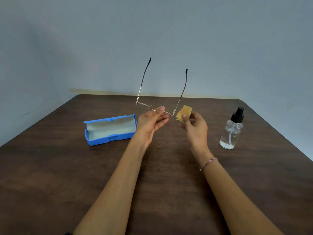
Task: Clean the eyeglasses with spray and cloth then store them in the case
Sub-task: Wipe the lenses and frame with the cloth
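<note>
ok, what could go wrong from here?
The left hand pinches the eyeglasses at the front rim, thumb near a lens: it may smudge it.
Thin frame, temples open in the air: wiping with the cloth in the right hand could bend it.
The spray bottle stands near the right hand: a knock might tip it.

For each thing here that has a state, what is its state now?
eyeglasses: temples unfolded, held above the table.
left hand: pinches the eyeglasses' front.
right hand: holds the yellow cloth.
yellow cloth: folded, beside the eyeglasses' hinge.
blue case: open, empty, lying on the table.
spray bottle: upright, nozzle on, untouched.
</note>
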The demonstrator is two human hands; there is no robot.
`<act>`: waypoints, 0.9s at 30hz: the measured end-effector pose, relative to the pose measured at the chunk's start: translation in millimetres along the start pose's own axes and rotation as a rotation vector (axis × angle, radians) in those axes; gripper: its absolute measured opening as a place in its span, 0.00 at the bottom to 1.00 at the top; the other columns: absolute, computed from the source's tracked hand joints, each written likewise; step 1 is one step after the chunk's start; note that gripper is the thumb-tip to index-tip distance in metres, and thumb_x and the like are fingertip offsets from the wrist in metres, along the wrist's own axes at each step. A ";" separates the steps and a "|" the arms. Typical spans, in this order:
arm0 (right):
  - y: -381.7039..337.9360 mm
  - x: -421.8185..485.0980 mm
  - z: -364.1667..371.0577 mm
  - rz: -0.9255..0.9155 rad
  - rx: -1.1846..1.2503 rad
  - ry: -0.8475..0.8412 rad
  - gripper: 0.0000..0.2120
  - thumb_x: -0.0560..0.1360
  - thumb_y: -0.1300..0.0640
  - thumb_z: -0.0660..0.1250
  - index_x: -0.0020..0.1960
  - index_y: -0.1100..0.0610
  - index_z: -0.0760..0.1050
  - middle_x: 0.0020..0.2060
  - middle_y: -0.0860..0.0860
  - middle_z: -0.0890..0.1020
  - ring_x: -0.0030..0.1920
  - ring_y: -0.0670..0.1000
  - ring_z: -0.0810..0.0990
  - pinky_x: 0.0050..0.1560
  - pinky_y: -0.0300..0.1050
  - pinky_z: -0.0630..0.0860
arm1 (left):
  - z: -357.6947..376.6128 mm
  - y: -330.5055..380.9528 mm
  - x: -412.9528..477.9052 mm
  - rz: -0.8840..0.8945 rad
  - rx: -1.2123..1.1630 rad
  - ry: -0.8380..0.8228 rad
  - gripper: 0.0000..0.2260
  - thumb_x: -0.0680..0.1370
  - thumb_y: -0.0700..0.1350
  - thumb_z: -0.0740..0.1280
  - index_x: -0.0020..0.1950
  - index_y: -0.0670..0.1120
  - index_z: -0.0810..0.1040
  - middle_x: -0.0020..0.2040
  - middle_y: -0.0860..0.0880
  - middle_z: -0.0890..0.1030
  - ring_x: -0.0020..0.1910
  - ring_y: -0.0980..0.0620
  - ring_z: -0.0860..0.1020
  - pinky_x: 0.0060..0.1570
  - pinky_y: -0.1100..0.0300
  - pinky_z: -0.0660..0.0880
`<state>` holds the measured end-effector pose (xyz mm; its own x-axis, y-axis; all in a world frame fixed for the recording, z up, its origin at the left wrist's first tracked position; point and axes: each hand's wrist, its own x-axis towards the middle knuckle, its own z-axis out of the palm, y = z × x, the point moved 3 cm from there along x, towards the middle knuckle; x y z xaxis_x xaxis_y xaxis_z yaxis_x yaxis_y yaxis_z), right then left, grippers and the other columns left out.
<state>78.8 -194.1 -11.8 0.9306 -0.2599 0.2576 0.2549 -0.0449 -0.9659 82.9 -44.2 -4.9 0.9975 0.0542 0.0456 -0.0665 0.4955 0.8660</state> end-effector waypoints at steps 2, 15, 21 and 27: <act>11.5 1.9 1.8 0.156 0.157 -0.058 0.14 0.78 0.60 0.64 0.61 0.64 0.74 0.49 0.57 0.81 0.41 0.47 0.82 0.43 0.36 0.79 | 3.2 -3.6 -1.2 0.029 0.000 0.008 0.13 0.69 0.43 0.73 0.51 0.39 0.79 0.41 0.44 0.83 0.43 0.51 0.82 0.47 0.59 0.81; 13.1 9.7 -10.6 0.225 0.220 0.061 0.12 0.72 0.63 0.71 0.55 0.62 0.77 0.42 0.52 0.82 0.39 0.45 0.79 0.32 0.30 0.73 | 19.7 -17.0 -8.5 0.038 0.068 -0.020 0.12 0.72 0.37 0.72 0.54 0.41 0.80 0.51 0.44 0.82 0.46 0.52 0.83 0.49 0.58 0.80; 11.9 8.8 -7.5 0.320 0.267 0.027 0.10 0.74 0.59 0.68 0.53 0.62 0.80 0.37 0.50 0.79 0.34 0.45 0.73 0.34 0.37 0.72 | 17.5 -19.8 -7.1 0.023 0.087 -0.027 0.12 0.71 0.37 0.72 0.53 0.43 0.80 0.55 0.45 0.81 0.51 0.51 0.82 0.51 0.57 0.80; -2.7 5.8 -4.7 0.377 0.700 -0.040 0.15 0.80 0.52 0.59 0.50 0.65 0.75 0.41 0.55 0.79 0.39 0.48 0.76 0.36 0.39 0.74 | 15.3 -19.8 -5.3 0.053 0.055 -0.014 0.14 0.72 0.37 0.71 0.56 0.40 0.79 0.55 0.44 0.81 0.48 0.54 0.83 0.50 0.59 0.80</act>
<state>82.2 -200.1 -7.8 0.9923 -0.1019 -0.0698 0.0148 0.6593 -0.7518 79.3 -67.5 -14.7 0.9929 0.0664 0.0990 -0.1183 0.4443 0.8880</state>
